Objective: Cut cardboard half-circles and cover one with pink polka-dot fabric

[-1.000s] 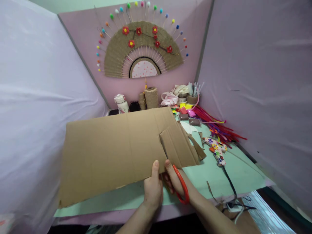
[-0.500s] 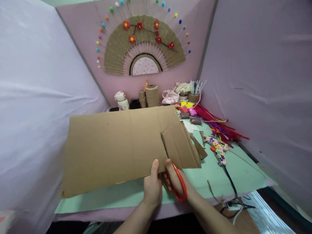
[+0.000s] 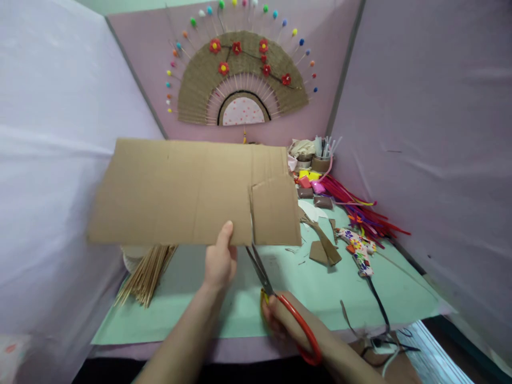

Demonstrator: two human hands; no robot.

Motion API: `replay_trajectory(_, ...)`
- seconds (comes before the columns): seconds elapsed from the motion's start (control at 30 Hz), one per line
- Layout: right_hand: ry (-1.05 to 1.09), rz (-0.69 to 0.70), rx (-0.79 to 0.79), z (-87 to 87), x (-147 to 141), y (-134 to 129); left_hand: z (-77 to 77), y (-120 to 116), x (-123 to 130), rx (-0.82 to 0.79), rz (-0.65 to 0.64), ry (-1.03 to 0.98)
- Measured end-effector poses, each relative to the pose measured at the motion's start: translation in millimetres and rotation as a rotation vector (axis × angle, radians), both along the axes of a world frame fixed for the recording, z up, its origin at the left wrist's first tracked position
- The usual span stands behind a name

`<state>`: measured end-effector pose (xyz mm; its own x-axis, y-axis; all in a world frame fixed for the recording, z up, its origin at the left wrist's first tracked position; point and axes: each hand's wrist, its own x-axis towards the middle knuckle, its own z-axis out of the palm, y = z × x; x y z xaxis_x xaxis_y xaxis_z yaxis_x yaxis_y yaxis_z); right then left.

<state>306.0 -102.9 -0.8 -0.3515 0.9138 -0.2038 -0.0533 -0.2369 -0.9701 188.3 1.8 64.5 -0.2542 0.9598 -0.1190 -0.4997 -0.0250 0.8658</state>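
Observation:
A large sheet of brown cardboard (image 3: 180,192) is held up above the table by my left hand (image 3: 220,258), thumb on the near face and fingers behind its lower edge. A slit runs up from that edge, then a crease or cut turns right, marking off a rectangular flap (image 3: 276,213) at the sheet's right end. My right hand (image 3: 284,317) grips scissors (image 3: 260,269) with red and yellow handles. Their blades are slightly parted, with the tips at the bottom of the slit.
Thin wooden sticks (image 3: 148,274) lie at the left. Cardboard scraps (image 3: 324,242), a flower-patterned glue gun (image 3: 358,250) with a black cord, and red and purple pipe cleaners (image 3: 360,205) lie at the right. A decorated fan (image 3: 244,74) hangs on the back wall.
The cardboard has been lifted and tilted up, uncovering the sticks. My right hand has drawn the scissors down out of the slit. My left hand has moved left and up with the sheet.

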Motion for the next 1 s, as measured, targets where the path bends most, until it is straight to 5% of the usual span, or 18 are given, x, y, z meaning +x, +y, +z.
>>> replay_trajectory(0.17,-0.306,0.016,0.165,26.8,54,-23,39.6,51,-54,0.263,-0.173,0.301)
replay_trajectory(0.4,-0.715,0.023,0.328,70.6,119,5,56.4,58,-92,0.207,-0.432,0.399)
replay_trajectory(0.67,-0.818,0.281,0.223,99.1,114,42,68.9,54,-92,0.127,-0.440,0.396)
replay_trajectory(1.0,-0.592,0.348,0.285,86.5,78,51,61.1,65,-96,0.041,-0.667,0.419)
